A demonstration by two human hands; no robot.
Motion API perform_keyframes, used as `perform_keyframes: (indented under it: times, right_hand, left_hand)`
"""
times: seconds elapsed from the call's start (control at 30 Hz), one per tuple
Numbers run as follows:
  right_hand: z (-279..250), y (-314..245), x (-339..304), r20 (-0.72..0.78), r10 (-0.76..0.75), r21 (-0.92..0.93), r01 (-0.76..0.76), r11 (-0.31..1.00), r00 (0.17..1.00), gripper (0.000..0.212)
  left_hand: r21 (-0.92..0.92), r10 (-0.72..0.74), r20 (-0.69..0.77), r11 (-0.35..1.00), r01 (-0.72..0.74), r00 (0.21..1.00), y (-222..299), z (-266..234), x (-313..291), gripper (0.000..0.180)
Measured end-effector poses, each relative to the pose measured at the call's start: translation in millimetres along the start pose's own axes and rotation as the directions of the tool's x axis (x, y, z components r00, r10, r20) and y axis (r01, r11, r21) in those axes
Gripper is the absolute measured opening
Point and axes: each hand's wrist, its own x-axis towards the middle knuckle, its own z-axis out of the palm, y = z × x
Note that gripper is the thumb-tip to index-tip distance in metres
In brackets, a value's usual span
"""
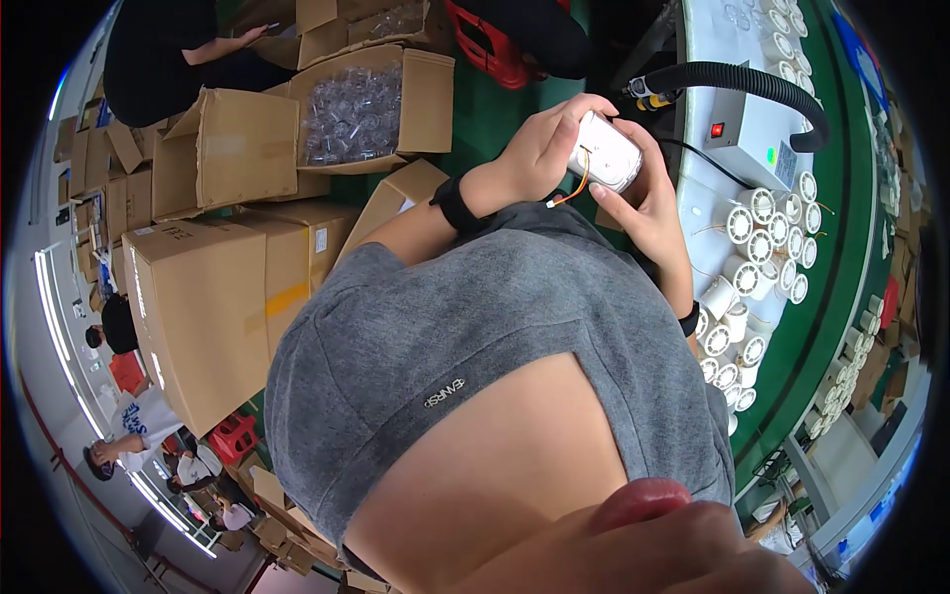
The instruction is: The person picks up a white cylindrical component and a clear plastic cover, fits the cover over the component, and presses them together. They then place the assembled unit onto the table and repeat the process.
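Between my two hands is a white plastic housing (609, 150) with rounded corners, its inner side facing up. A thin red and yellow wire (583, 176) hangs from it and ends in a small white plug. My left hand (534, 153) is closed round the left side of the housing, with a black band on the wrist. On the other side my right hand (653, 203) grips it, the thumb at the lower edge and the fingers behind. The housing's underside is hidden by my fingers.
A bench at the right carries several white round parts (759, 246) and a grey box with a red switch (737, 134). A black corrugated hose (752, 74) arches over it. At left stand cardboard boxes (213, 307), one holding clear plastic parts (353, 114). A person's hand (233, 45) shows upper left.
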Motion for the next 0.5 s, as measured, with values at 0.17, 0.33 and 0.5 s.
perform_keyframes:
  times: [0.17,0.33,0.5]
  right_hand:
    - [2.7,-2.2,-1.4,0.005,0.005,0.034,-0.005,0.999,1.000,0.059]
    - [13.3,0.8,-4.2,-0.107,-0.239,-0.190,0.216,0.958,0.965,0.060]
    - [4.3,-8.5,3.6,-0.065,-0.283,-0.474,0.220,0.853,0.957,0.065]
  left_hand:
    - [-0.090,0.098,0.014,0.991,-0.096,0.995,-4.0,1.0,2.3,0.075]
    - [-0.108,0.226,-0.004,0.968,-0.225,0.974,3.3,1.9,8.4,0.076]
    - [-0.349,0.060,0.070,0.937,-0.032,0.996,0.5,-1.8,16.6,0.067]
